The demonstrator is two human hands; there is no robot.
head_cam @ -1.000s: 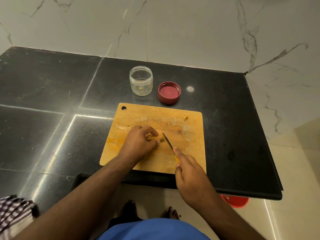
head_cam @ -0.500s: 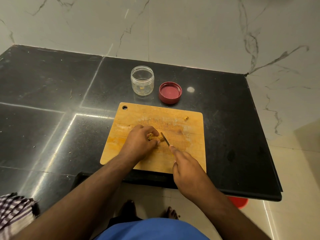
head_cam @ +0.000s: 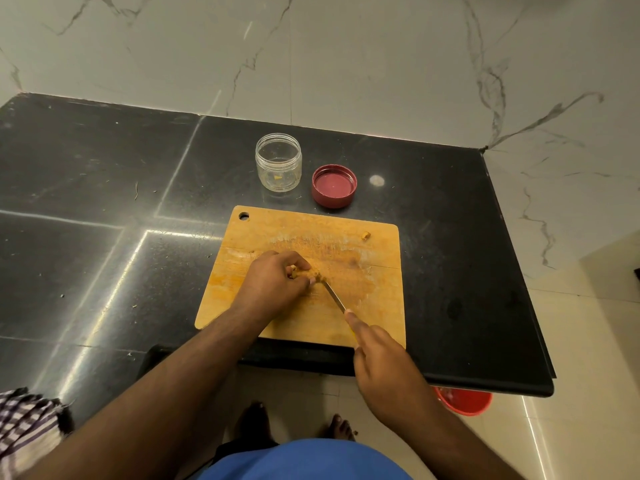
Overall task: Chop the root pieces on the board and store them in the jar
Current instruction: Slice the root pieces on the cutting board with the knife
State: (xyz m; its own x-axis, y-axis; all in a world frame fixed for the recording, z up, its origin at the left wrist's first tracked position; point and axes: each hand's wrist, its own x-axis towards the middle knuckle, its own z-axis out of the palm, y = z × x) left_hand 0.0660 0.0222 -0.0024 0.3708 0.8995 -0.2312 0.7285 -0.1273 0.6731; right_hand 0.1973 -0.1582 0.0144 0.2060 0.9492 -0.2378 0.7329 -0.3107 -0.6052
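Striped cloth [head_cam: 24,424] cut off at left edge. Left hand [head_cam: 273,285] pinches root piece [head_cam: 313,271] mid cutting board [head_cam: 367,271]; fingers hide most of it. Knife [head_cam: 334,296] tip meets the piece; right hand [head_cam: 384,362] is wrapped around the handle, almost fully hidden. Stray bit [head_cam: 366,235] far corner. Jar [head_cam: 278,162] open behind board, one chunk inside; lid [head_cam: 334,186] beside it. Red tub [head_cam: 464,401] half hidden under counter [head_cam: 104,202].
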